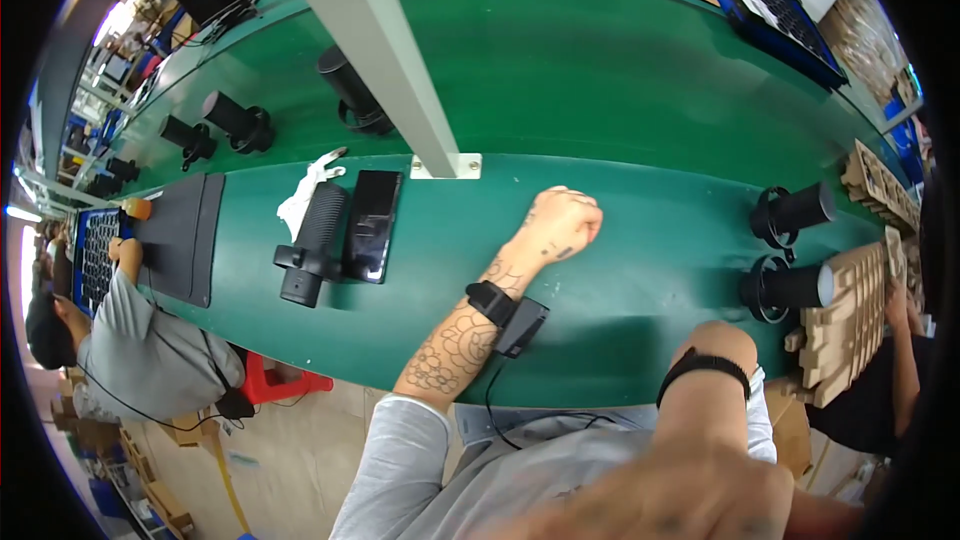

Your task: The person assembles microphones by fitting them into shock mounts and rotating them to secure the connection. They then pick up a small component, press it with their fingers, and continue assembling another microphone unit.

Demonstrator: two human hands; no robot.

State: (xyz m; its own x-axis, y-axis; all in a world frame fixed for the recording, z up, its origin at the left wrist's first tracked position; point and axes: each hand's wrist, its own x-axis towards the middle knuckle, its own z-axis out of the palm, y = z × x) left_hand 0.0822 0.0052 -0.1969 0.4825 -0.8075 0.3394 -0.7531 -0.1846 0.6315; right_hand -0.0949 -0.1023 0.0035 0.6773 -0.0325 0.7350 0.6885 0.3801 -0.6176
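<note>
Phone (371,225) well left of left hand (560,223)

Blk phone (371,225), white rag (308,190)

A long green table (600,90) is seen running across the room, crossed by a pale grey post (375,40) bolted down through a white foot plate (447,167). Below the table edge a light tiled floor (300,450) is shown, with a red stool (280,382) set on it. Bright daylight is let in at the upper left (130,15).
</note>
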